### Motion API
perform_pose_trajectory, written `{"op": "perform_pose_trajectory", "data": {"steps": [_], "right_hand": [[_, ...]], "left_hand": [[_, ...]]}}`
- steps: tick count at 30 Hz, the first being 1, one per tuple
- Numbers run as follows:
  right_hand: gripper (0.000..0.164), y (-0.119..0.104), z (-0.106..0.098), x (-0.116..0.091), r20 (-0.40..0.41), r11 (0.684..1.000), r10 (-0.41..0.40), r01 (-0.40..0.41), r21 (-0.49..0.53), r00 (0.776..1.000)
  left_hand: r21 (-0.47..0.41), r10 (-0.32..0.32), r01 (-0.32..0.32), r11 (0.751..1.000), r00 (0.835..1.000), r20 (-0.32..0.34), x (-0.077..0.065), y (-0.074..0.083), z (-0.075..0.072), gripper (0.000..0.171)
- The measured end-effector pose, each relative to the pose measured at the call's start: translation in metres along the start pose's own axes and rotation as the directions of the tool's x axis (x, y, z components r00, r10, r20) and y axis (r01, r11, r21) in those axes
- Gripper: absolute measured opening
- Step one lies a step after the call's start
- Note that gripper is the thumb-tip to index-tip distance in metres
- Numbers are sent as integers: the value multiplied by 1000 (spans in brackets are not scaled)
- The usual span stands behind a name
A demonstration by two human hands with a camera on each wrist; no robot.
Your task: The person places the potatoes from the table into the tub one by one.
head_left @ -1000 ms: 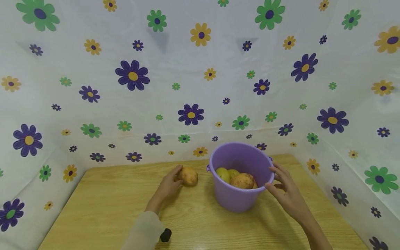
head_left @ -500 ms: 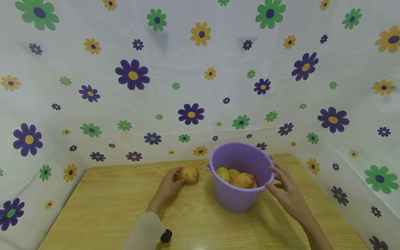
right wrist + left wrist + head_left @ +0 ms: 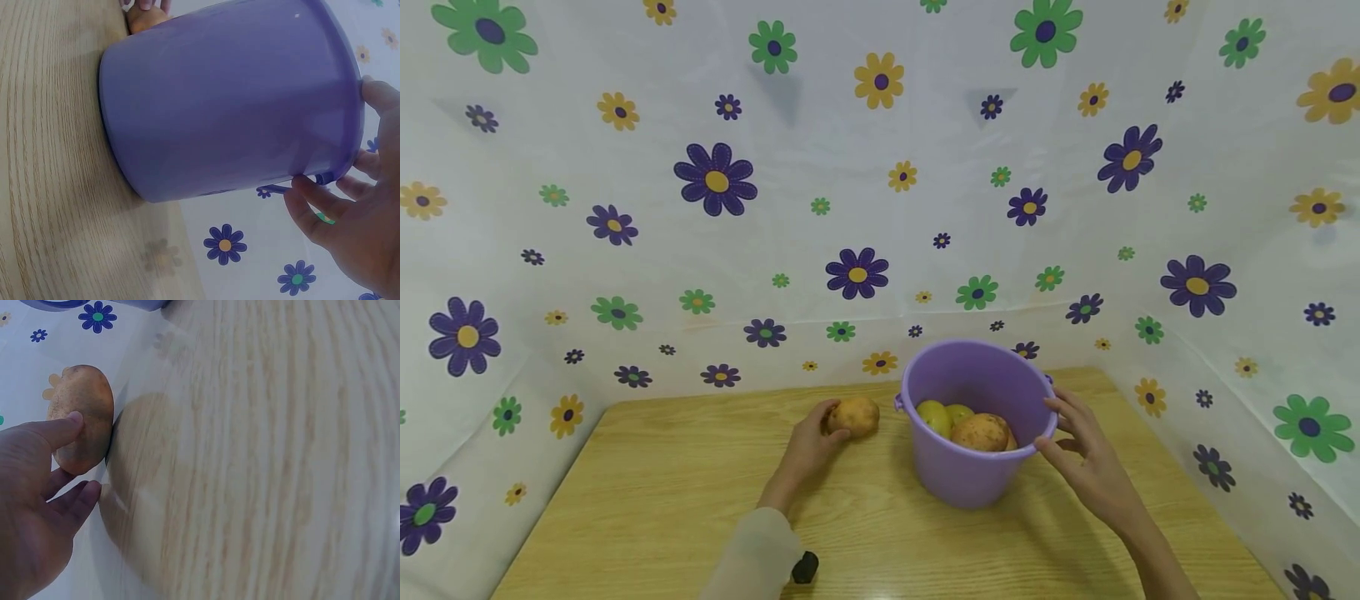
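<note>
In the head view my left hand [image 3: 808,446] holds a tan potato [image 3: 856,417] at its left end, low over the wooden table. The left wrist view shows the thumb pressed on the near face of the potato [image 3: 84,422], with fingers partly hidden behind it. To the right stands a purple bucket [image 3: 966,479]. Inside it lie a brown speckled potato [image 3: 983,433] and several yellowish-green round items [image 3: 935,417], perhaps fruit or potatoes. My right hand [image 3: 1090,467] grips the bucket's right rim, its thumb at the near edge and fingers along the outer side.
The wooden table [image 3: 647,492] reaches to a white flowered sheet [image 3: 820,242] behind and on both sides. A small black object [image 3: 805,567] shows beside the left sleeve [image 3: 756,554]. A handle lug sticks out from the bucket's left rim.
My left hand and the potato have shifted slightly to the right and away, and the thumb has come further over the potato. The right hand and the bucket stay put.
</note>
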State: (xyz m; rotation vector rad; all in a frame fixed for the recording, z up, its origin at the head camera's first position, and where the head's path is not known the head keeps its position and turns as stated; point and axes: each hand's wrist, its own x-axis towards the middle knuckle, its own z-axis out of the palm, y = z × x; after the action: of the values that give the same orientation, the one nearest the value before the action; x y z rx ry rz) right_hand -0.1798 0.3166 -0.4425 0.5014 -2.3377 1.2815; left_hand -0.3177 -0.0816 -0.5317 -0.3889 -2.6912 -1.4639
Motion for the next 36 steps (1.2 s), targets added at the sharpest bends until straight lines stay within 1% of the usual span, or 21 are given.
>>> {"op": "perform_pose_trajectory", "data": {"steps": [6, 9, 16, 20, 24, 25, 28, 32, 36], "right_hand": [[52, -1, -1, 0, 3, 1000, 7, -7, -5, 1000], [52, -2, 0, 0, 4, 1000, 8, -8, -11, 1000], [51, -2, 0, 0, 7, 1000, 12, -12, -8, 1000], [51, -1, 0, 0, 11, 1000, 16, -16, -4, 1000], [51, -1, 0, 0, 15, 1000, 20, -20, -5, 1000], [51, -1, 0, 0, 14, 1000, 21, -20, -6, 1000], [51, -1, 0, 0, 12, 1000, 20, -19, -12, 1000], [52, 1, 0, 0, 8, 1000, 19, -19, -18, 1000], [52, 1, 1, 0, 7, 1000, 21, -20, -20, 1000]], "left_hand": [[13, -19, 19, 1000, 1000, -20, 0, 7, 4, 54], [2, -39, 39, 999, 999, -28, -1, 11, 3, 54], [-19, -40, 39, 999, 998, -47, -3, 15, 0, 53], [-42, -35, 32, 999, 998, -54, -5, 17, -5, 53], [-62, -26, 22, 998, 998, -57, -7, 24, -11, 53], [-65, -20, 16, 998, 998, -61, -8, 26, -13, 53], [-78, -40, 34, 996, 996, -74, -10, 33, -17, 54], [-104, -52, 42, 994, 994, -95, -11, 41, -23, 55], [-126, -39, 26, 992, 994, -107, -13, 52, -30, 56]]}}
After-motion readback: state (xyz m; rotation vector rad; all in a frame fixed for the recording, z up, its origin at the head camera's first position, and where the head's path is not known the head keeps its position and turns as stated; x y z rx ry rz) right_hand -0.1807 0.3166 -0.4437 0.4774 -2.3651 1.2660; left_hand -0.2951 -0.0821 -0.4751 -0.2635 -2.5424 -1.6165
